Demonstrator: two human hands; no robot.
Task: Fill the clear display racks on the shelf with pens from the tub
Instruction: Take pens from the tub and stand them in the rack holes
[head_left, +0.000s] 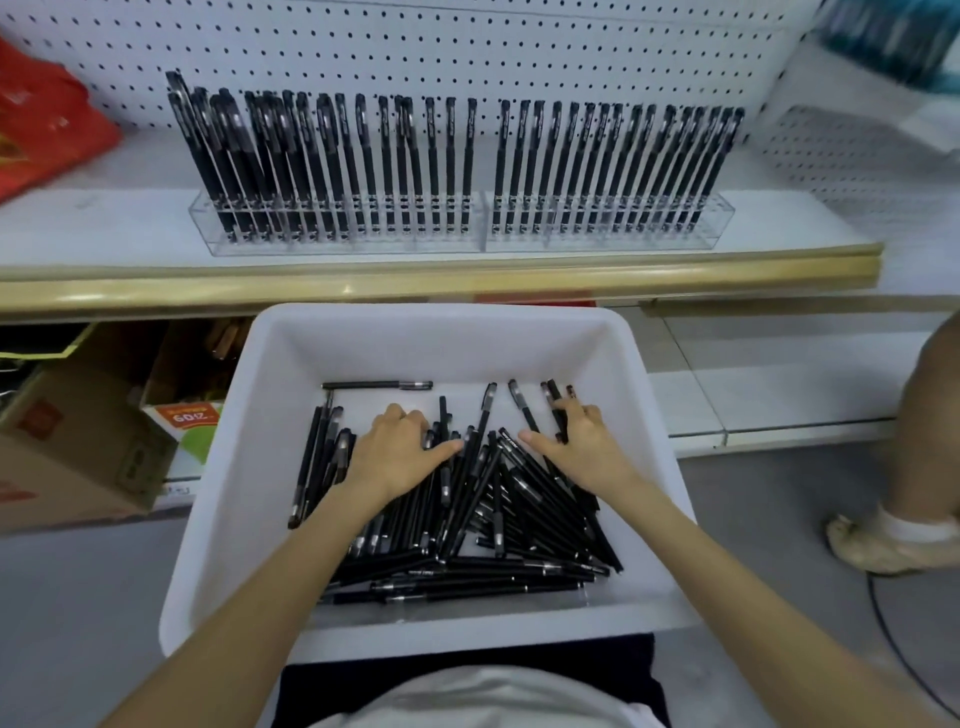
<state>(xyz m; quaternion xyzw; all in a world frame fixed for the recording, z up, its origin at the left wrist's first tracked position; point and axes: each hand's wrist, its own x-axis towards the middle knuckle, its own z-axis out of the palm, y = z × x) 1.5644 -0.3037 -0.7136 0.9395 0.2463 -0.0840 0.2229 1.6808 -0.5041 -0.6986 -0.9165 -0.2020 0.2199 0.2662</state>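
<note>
A white tub (218, 467) sits in front of me and holds a loose pile of black pens (483, 519). My left hand (397, 449) lies on the left of the pile, fingers curled down around pens and thumb stretched right. My right hand (579, 441) lies on the right of the pile, its fingers curled round a few pens (556, 402) that stick out beyond them. On the shelf above stand two clear racks side by side, the left rack (337, 244) and the right rack (623, 241). Both hold several upright black pens (470, 156).
The shelf's gold front edge (415, 283) runs just beyond the tub. A red bag (47, 124) lies on the shelf at left. Cardboard boxes (78, 447) stand low on the left. Another person's leg and shoe (904, 535) are at right, with a cable (893, 639) on the floor.
</note>
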